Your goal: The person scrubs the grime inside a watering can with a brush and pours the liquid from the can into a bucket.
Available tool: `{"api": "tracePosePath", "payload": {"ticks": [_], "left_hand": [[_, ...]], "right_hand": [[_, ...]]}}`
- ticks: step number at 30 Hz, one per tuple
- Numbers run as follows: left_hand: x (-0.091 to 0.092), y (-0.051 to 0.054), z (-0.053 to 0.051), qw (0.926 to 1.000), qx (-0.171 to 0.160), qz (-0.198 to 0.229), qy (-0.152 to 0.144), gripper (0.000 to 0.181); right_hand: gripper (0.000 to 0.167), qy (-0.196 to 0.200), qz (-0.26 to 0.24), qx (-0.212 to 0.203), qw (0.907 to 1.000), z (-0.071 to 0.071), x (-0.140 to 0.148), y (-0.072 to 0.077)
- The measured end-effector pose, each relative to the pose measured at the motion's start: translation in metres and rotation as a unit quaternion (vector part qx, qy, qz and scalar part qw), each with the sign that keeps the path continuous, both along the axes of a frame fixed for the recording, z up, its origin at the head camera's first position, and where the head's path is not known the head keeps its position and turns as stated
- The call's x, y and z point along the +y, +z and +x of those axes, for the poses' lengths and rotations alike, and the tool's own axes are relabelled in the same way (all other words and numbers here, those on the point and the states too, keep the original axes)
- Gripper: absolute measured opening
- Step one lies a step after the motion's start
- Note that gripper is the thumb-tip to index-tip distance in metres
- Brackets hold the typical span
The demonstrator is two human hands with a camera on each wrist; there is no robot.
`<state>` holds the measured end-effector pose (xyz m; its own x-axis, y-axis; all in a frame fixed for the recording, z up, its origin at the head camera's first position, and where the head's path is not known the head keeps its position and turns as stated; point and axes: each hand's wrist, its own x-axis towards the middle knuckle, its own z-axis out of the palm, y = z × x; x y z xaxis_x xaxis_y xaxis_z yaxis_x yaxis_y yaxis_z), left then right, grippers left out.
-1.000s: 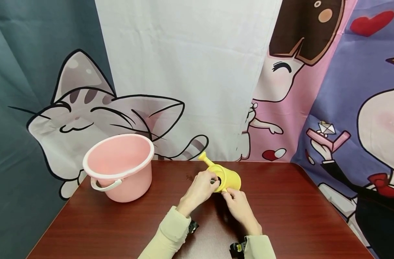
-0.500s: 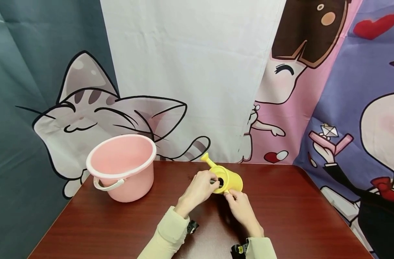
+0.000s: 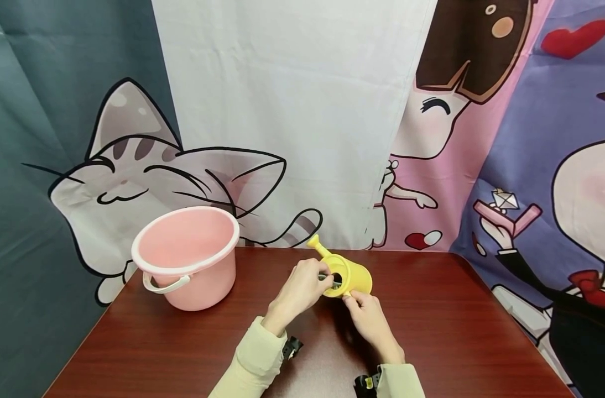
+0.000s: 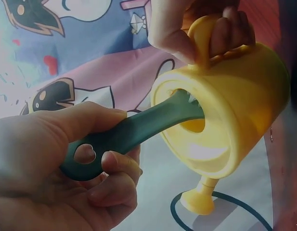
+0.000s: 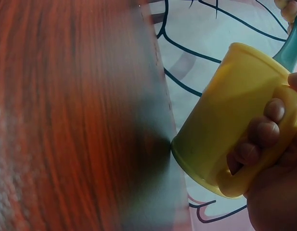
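Green flat smooth tool [image 4: 148, 124] runs into a tilted yellow plastic watering can [image 3: 359, 277]

At the far left of the head view, a printed fabric backdrop [image 3: 292, 83] shows a smiling grey cat. In front of it stands a round pink plastic bucket [image 3: 205, 284], upright on the dark red-brown wood-grain tabletop [image 3: 447, 315], its white curved handle [image 3: 170, 286] hanging at the front.

Well to the bucket's right, the left hand [image 3: 302, 287] comes in from a pale, turned-back sleeve [image 3: 260, 348]. It pinches the tool, thumb on the upper side and fingers beneath. The tool's near end has 1 heart-shaped hole; its far end passes into the can's round opening and is hidden inside.

The can lies tilted over the middle of the tabletop, opening towards the left hand, its yellow flared spout [image 3: 319, 246] pointing to the back and left. Whether its base touches the tabletop cannot be told.

On the right, the right hand [image 3: 369, 320] grips the can's yellow looped handle [image 4: 201, 43], fingers curled through the loop. The 2 wrists each carry a black device [image 3: 366, 385]. Farthest right, the backdrop shows cartoon figures and a red heart.
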<state>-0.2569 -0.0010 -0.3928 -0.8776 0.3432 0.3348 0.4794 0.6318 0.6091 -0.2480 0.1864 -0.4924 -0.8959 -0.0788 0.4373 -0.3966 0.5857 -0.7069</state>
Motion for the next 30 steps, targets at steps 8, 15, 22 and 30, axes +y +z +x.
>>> {"api": "tracePosePath", "payload": {"ticks": [8,15,22,30], "left_hand": [[0.004,-0.008,-0.005,1.0000,-0.001,0.000,0.001,0.015],[0.011,-0.023,-0.011,1.0000,0.005,0.004,-0.005,0.022],[0.015,-0.031,-0.014,0.9999,0.003,0.016,-0.006,0.021],[0.013,-0.031,-0.014,0.9997,-0.001,0.023,-0.012,0.022]], "right_hand": [[0.040,-0.004,-0.002,-0.001,1.0000,0.001,0.000,0.001],[0.042,-0.005,0.004,0.007,1.0000,0.003,-0.001,0.003],[0.041,-0.005,0.009,0.009,0.9999,0.002,-0.002,0.002],[0.042,-0.002,0.006,0.010,0.9999,0.001,-0.001,-0.001]]}}
